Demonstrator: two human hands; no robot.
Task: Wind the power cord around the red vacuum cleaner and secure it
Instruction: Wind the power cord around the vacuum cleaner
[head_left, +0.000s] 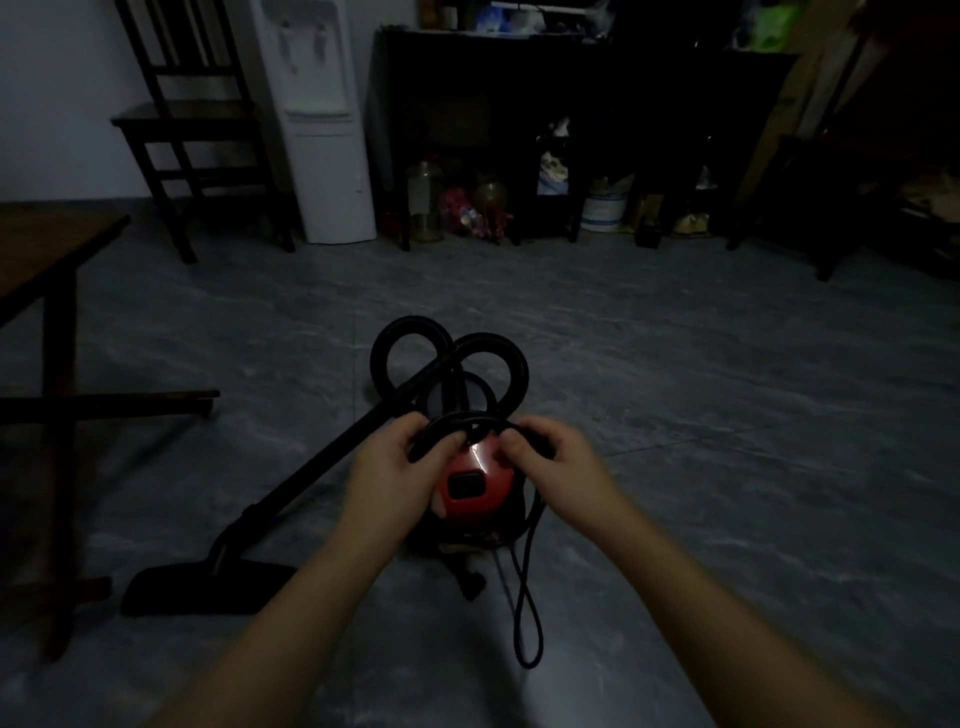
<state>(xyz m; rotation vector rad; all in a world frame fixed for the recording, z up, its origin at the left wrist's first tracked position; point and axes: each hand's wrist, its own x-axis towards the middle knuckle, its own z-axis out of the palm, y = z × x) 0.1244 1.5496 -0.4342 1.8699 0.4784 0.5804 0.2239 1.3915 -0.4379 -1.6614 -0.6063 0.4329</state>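
Observation:
The red vacuum cleaner (474, 486) stands on the grey floor in the middle of the dim room. Its black hose (491, 345) curls in two loops behind it. The black power cord (527, 618) arcs over the vacuum's top between both hands, and a long loop of it hangs down the right side onto the floor. My left hand (392, 475) grips the cord at the vacuum's left shoulder. My right hand (553, 465) pinches the cord at the right shoulder. The plug is not visible.
A black wand runs left from the vacuum to a floor nozzle (208, 587). A wooden table (49, 249) stands at the left. At the back are a dark chair (195, 124), a white water dispenser (317, 119) and dark shelves (571, 119) with jars.

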